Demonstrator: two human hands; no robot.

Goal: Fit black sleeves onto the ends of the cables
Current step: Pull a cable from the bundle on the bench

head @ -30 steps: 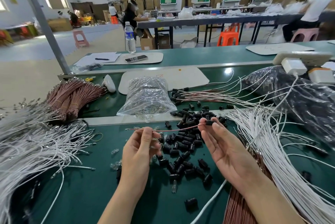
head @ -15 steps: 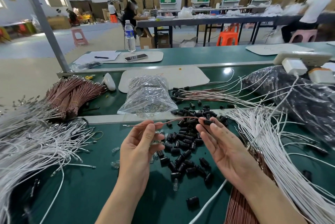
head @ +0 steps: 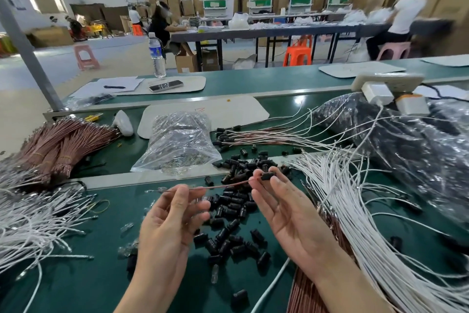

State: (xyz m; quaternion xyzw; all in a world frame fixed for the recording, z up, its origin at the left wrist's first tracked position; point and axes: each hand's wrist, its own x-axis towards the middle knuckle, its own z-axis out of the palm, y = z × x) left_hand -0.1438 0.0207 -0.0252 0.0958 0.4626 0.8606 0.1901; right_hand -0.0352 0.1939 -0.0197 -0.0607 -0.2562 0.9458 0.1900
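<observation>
Pinching the cable, the left hand faces the right hand pinching its black sleeve.

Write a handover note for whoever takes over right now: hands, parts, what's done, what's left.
Left hand: grip pinches a thin brown cable toward its left end.
Right hand: grip pinches a small black plastic sleeve at the cable's right end; full seating cannot be told.
Loose black sleeves lie piled on the green table beneath.
Done: sleeved cables lying beyond the pile.
Left: seat this one, then the bundled brown cables far left.
</observation>
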